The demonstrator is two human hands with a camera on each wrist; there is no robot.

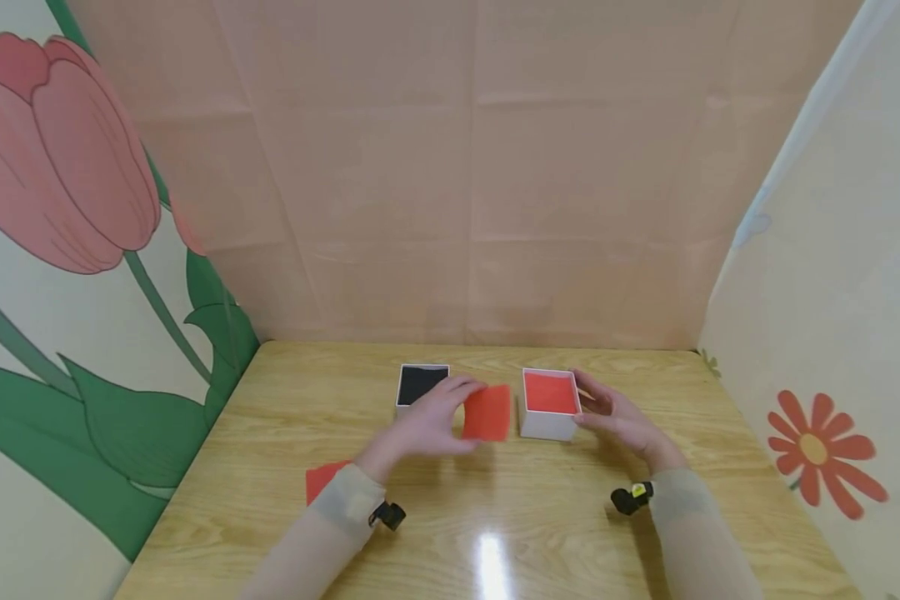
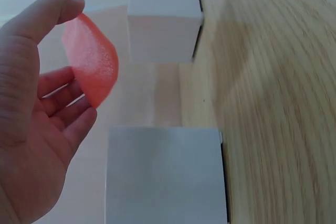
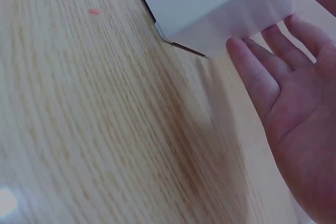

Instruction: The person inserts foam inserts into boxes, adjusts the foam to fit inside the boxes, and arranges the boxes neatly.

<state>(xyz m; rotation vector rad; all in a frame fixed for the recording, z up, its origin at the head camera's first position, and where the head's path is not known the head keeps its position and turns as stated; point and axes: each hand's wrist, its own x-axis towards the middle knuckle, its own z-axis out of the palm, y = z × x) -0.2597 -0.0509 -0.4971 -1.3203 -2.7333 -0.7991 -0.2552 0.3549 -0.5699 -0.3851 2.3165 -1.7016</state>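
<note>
My left hand [image 1: 437,419] pinches a thin, flexible red square sheet [image 1: 487,413] between thumb and fingers, raised above the table. The sheet bows and looks speckled in the left wrist view. Right of it stands a white box [image 1: 546,426], its top open, with red material [image 1: 550,392] inside. My right hand [image 1: 621,419] touches this box's right side, fingers fairly straight and thumb near the front corner. Behind my left hand is a second white box [image 2: 165,177] with black material [image 1: 422,382] inside; the hand partly covers it in the head view.
Another red piece [image 1: 322,478] lies on the wooden table [image 1: 540,533], partly behind my left forearm. A tiny red scrap [image 3: 93,11] shows on the wood in the right wrist view. A pinkish sheet [image 1: 472,183] hangs behind, and flower-printed panels flank both sides.
</note>
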